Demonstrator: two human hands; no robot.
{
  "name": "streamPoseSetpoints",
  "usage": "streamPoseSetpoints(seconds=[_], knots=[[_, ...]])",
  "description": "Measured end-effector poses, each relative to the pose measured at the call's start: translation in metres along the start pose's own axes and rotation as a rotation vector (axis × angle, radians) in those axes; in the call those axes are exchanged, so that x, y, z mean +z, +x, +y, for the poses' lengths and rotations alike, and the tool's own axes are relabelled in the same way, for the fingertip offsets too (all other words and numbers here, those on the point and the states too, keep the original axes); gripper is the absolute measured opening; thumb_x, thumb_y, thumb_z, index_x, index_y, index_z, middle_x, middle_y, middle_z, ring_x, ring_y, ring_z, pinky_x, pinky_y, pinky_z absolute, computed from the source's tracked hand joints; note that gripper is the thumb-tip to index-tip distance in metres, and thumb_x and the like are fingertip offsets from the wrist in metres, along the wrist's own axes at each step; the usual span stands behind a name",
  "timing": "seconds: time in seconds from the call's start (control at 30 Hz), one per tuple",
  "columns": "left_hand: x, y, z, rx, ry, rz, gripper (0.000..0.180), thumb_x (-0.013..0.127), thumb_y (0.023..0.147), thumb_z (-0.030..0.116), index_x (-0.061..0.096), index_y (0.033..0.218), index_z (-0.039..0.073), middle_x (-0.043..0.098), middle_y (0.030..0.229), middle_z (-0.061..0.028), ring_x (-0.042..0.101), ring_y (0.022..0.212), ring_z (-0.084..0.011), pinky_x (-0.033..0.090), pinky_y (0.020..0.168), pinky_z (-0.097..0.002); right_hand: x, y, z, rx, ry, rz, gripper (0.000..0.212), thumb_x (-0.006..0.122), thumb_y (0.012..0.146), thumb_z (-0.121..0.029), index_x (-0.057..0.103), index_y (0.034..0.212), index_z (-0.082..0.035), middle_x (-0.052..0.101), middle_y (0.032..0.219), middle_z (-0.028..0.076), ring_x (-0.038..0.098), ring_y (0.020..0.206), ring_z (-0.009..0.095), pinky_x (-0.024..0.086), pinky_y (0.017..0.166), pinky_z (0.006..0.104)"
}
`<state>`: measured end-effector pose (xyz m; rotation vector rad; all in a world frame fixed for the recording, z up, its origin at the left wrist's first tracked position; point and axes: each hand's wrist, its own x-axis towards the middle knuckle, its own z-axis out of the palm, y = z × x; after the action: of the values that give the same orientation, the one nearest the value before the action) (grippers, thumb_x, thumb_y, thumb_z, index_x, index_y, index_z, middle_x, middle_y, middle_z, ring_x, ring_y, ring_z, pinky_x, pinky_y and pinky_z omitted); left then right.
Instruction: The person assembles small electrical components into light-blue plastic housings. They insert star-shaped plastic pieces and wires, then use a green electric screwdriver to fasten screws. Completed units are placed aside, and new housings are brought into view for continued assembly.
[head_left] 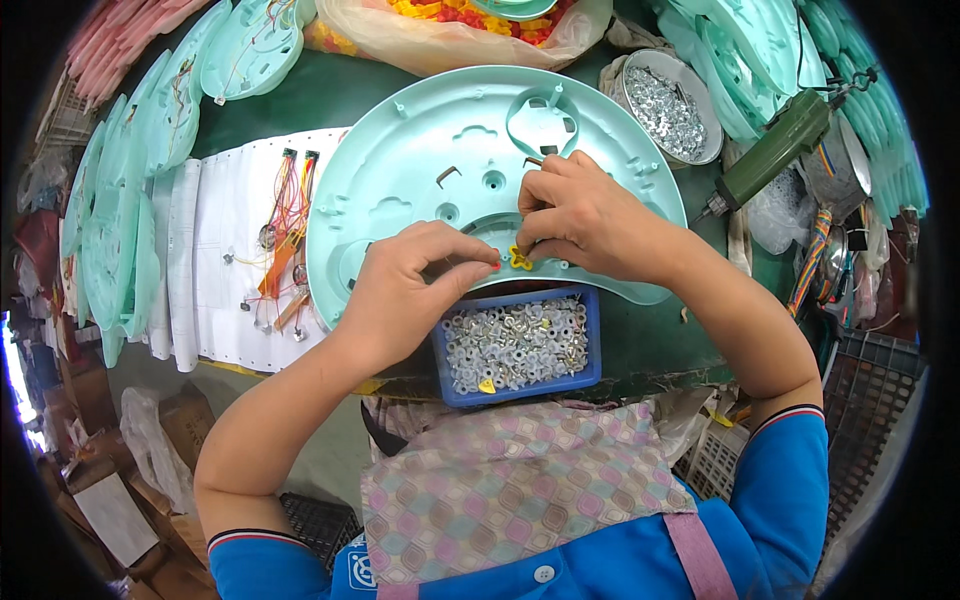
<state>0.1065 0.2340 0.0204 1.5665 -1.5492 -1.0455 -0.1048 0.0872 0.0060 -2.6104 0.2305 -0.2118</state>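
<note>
A curved mint-green plastic shell (400,130) lies with its moulded inside up in front of me. Over its near edge my left hand (410,285) pinches a tiny red piece (497,266) between thumb and forefinger. Close beside it, my right hand (595,220) has its fingertips closed at a small yellow plastic piece (520,258), low on the shell by the curved slot. Just below both hands sits a blue tray (596,350) full of small whitish plastic parts and screws, with a few yellow bits among them.
A green electric screwdriver (775,150) hangs at the right, near a bowl of metal screws (665,105). Wired components (285,240) rest on a white sheet (225,220) at the left. A bag of red and yellow pieces (365,40) stands behind; more mint shells (120,220) are stacked around.
</note>
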Motion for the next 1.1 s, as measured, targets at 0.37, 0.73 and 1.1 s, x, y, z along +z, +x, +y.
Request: streamPoseSetpoints(seconds=[0.37,0.73,1.1], knots=[[-0.01,0.015,0.01,-0.225,-0.098,-0.152,0.018,0.073,0.091,0.01,0.075,0.103,-0.004,0.077,0.095,-0.0083,0.068,0.086,-0.0107,0.054,0.081,-0.0267,-0.01,0.013,-0.012,0.1,-0.067,-0.115,0.01,0.075,0.082,-0.021,0.077,0.086,-0.012,0.061,0.094,0.005,0.057,0.1,0.025,0.043,0.086,0.0403],[-0.016,0.032,-0.015,0.285,0.41,-0.151,0.016,0.081,0.078,0.009,0.073,0.092,0.01,0.054,0.091,-0.0038,0.047,0.093,-0.0256,0.043,0.085,-0.037,-0.008,0.016,-0.02,0.179,-0.053,-0.095,0.008,0.076,0.08,-0.019,0.076,0.079,-0.011,0.063,0.094,0.007,0.059,0.101,0.026,0.044,0.084,0.0409],[-0.014,0.036,-0.009,0.258,0.523,-0.207,0.013,0.08,0.078,0.01,0.075,0.09,0.01,0.051,0.092,-0.0054,0.046,0.092,-0.0262,0.043,0.084,-0.0369,-0.031,-0.021,-0.025,0.31,0.1,0.778,0.024,0.077,0.085,-0.004,0.07,0.107,-0.007,0.062,0.097,0.005,0.059,0.085,0.016,0.049,0.075,0.0259]])
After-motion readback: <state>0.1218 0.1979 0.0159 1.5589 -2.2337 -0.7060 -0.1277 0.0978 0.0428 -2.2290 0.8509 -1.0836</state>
